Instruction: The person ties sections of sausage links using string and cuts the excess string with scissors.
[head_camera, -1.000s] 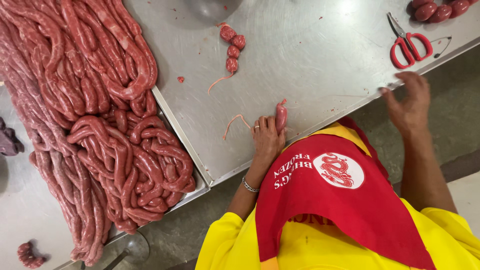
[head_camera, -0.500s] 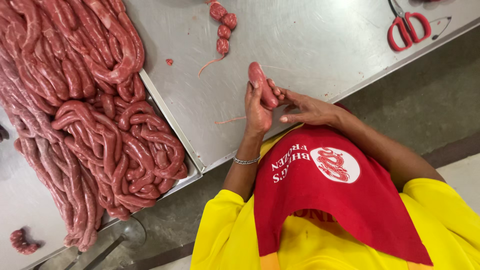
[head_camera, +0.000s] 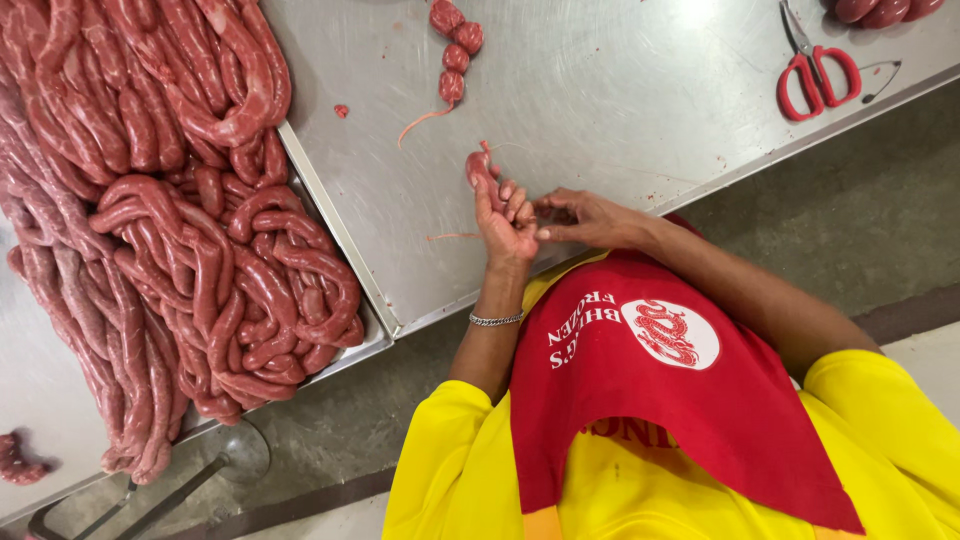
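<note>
Both hands (head_camera: 505, 215) (head_camera: 585, 218) hold one sausage link (head_camera: 482, 168).

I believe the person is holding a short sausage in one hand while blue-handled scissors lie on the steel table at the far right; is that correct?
Not quite: the scissors have red handles, not blue, as the head view shows. The rest holds: the left hand holds a short sausage, and the scissors lie on the steel table at the far right.

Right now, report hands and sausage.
Left hand gripping small sausage link. Right hand empty, fingers pinched beside it. Red scissors lying far off on the steel table.
</note>
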